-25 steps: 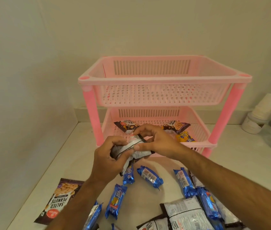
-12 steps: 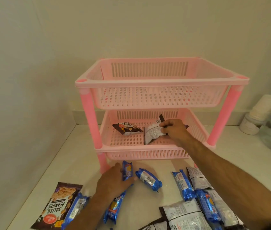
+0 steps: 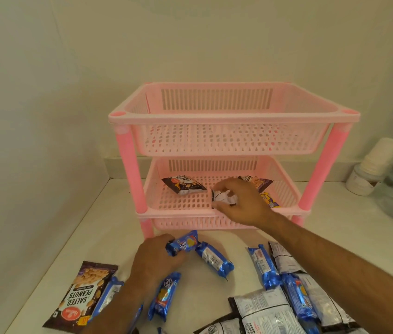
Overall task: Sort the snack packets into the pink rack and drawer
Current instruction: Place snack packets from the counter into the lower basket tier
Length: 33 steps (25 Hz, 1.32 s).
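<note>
A pink two-tier rack stands against the wall. Its top basket is empty. The lower tier holds a dark peanut packet, another dark packet and a yellow-blue packet. My right hand reaches into the lower tier, fingers around a silver-white packet that rests on the tier floor. My left hand is on the counter in front of the rack, gripping a blue biscuit packet.
Several blue biscuit packets, such as the one, lie on the white counter. A salted peanuts packet lies at the left, silver-backed packets at the front right. Stacked paper cups and a clear container stand at the right.
My right hand carried the silver-white packet from in front of the rack into the lower tier and lowered it. My left hand dropped to the counter and took hold of a blue biscuit packet.
</note>
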Motion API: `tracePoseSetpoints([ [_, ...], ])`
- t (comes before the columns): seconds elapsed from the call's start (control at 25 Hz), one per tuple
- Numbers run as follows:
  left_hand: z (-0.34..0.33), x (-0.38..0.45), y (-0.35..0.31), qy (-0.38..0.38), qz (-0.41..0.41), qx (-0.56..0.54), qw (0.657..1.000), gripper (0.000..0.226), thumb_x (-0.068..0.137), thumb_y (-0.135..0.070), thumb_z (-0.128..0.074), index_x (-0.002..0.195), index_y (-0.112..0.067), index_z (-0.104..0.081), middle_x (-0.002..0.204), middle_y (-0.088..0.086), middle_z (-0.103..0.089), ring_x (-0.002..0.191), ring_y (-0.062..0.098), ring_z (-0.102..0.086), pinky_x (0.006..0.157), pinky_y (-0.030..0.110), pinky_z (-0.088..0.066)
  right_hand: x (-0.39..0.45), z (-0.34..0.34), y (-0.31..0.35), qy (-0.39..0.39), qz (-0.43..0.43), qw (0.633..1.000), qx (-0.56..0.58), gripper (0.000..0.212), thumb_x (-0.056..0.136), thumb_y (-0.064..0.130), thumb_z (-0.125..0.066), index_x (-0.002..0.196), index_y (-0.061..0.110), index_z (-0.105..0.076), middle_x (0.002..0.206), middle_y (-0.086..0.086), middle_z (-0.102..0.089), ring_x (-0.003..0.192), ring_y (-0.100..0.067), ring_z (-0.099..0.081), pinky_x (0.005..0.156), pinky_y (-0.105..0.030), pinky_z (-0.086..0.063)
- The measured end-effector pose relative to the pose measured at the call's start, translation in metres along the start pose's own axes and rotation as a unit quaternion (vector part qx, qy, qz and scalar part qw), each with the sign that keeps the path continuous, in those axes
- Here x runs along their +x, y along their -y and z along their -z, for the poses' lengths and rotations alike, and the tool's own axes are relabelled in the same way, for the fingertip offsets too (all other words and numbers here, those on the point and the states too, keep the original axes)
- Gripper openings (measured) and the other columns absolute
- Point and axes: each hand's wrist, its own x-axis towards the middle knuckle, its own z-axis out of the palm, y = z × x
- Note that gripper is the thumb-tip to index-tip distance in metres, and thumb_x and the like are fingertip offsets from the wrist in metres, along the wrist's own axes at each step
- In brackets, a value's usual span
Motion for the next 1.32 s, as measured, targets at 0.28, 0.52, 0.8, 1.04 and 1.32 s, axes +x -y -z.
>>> tracePoseSetpoints([
  [0.28, 0.036, -0.009, -0.018, -0.032, -0.208, -0.227, 0.951, 0.037, 0.070, -0.036, -0.076, 0.106, -0.039, -0.068, 0.096, -0.027, -0.073, 0.080, 0.003, -0.072, 0.065, 0.015, -0.056, -0.020, -0.007, 0.042, 0.157, 0.042, 0.981, 0.104, 0.053, 0.077, 0.035, -0.082, 0.124, 0.019, -0.064, 0.115, 0.005, -0.070, 0.093, 0.000, -0.065, 0.077, -0.018, -0.055],
  [0.52, 0.038, 0.001, -0.019, -0.003, -0.159, -0.203, 0.966, 0.046, 0.073, -0.053, -0.080, 0.113, -0.036, -0.062, 0.099, -0.015, -0.071, 0.086, 0.009, -0.070, 0.073, 0.026, -0.061, -0.007, -0.004, 0.042, 0.124, -0.064, 0.961, 0.239, 0.034, 0.076, 0.025, -0.084, 0.108, 0.019, -0.072, 0.102, 0.003, -0.073, 0.069, -0.019, -0.073, 0.059, -0.033, -0.061],
  [0.8, 0.029, -0.004, 0.004, 0.356, 0.067, 0.209, 0.908, 0.080, 0.046, -0.079, -0.078, 0.105, -0.031, -0.054, 0.100, -0.014, -0.057, 0.088, 0.007, -0.057, 0.063, 0.023, -0.044, 0.037, -0.016, -0.001, 0.024, -0.133, 0.989, 0.062, 0.028, 0.077, 0.023, -0.082, 0.103, 0.020, -0.072, 0.106, 0.000, -0.072, 0.084, -0.015, -0.064, 0.083, -0.037, -0.057],
  [1.04, 0.017, -0.007, 0.008, 0.278, 0.060, 0.127, 0.950, 0.065, 0.054, -0.043, -0.086, 0.107, -0.030, -0.051, 0.090, -0.011, -0.057, 0.075, 0.008, -0.060, 0.057, 0.025, -0.051, 0.051, -0.046, -0.019, 0.204, -0.136, 0.968, -0.052, 0.034, 0.093, 0.017, -0.060, 0.126, 0.018, -0.066, 0.133, -0.009, -0.061, 0.123, -0.029, -0.055, 0.098, -0.029, -0.040],
  [1.32, 0.038, 0.002, -0.025, 0.055, -0.072, -0.129, 0.988, 0.043, 0.061, -0.031, -0.090, 0.095, -0.036, -0.064, 0.088, -0.018, -0.070, 0.076, 0.001, -0.067, 0.062, 0.012, -0.052, 0.035, -0.034, 0.020, 0.101, -0.071, 0.992, -0.015, 0.036, 0.092, 0.049, -0.059, 0.111, 0.021, -0.071, 0.110, 0.003, -0.071, 0.093, -0.012, -0.065, 0.079, -0.032, -0.050],
])
